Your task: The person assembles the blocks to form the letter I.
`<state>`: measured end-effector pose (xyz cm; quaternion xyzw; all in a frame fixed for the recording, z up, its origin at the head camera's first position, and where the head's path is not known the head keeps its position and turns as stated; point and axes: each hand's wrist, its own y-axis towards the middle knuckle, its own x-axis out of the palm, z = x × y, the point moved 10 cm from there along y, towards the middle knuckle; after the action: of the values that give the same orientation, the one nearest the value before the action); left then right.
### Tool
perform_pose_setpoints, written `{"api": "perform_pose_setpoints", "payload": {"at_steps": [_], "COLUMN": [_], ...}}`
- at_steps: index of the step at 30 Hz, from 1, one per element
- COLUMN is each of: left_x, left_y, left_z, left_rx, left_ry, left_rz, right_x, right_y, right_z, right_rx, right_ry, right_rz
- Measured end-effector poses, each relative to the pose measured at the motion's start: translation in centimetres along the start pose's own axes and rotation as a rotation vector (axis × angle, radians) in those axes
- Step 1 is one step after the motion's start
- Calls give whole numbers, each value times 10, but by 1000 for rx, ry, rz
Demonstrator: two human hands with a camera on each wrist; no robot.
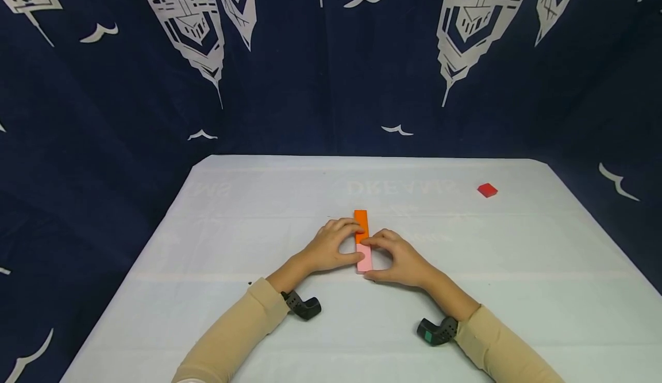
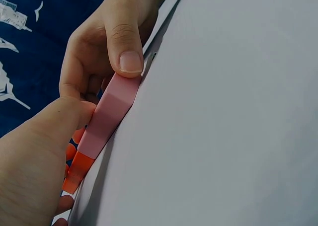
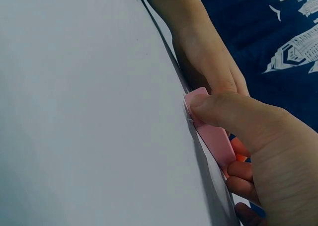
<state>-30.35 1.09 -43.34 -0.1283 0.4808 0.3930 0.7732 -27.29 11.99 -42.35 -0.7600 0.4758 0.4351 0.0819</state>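
An orange block (image 1: 360, 219) and a pink block (image 1: 364, 262) lie end to end in one line on the white table, the orange one farther away. My left hand (image 1: 328, 247) holds the pair from the left side, fingers at the orange block and thumb against the pink. From the right, my right hand (image 1: 402, 259) grips the pink block, its thumb at the near end and index finger near the joint. In the left wrist view the pink block (image 2: 110, 117) meets the orange block (image 2: 79, 172) closely. The right wrist view has the orange block mostly hidden behind fingers.
A red block (image 1: 487, 190) lies apart toward the far right of the white table (image 1: 217, 210). Behind the table hangs a dark blue cloth (image 1: 331, 84) with white building and bird prints.
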Motion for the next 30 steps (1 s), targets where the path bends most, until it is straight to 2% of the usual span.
{"api": "perform_pose_setpoints", "payload": {"at_steps": [13, 22, 30], "left_x": [-3, -1, 0], "left_y": [-1, 0, 0], "left_z": [-3, -4, -4], "left_rx": [-1, -3, -8], "left_ry": [1, -9, -5], "left_rz": [-2, -3, -5], "right_x": [2, -2, -9], "right_y": [5, 4, 6], "right_z": [-2, -7, 0], "right_rx": [24, -14, -24], "right_ry": [15, 38, 102], "right_rz": [-27, -76, -96]}}
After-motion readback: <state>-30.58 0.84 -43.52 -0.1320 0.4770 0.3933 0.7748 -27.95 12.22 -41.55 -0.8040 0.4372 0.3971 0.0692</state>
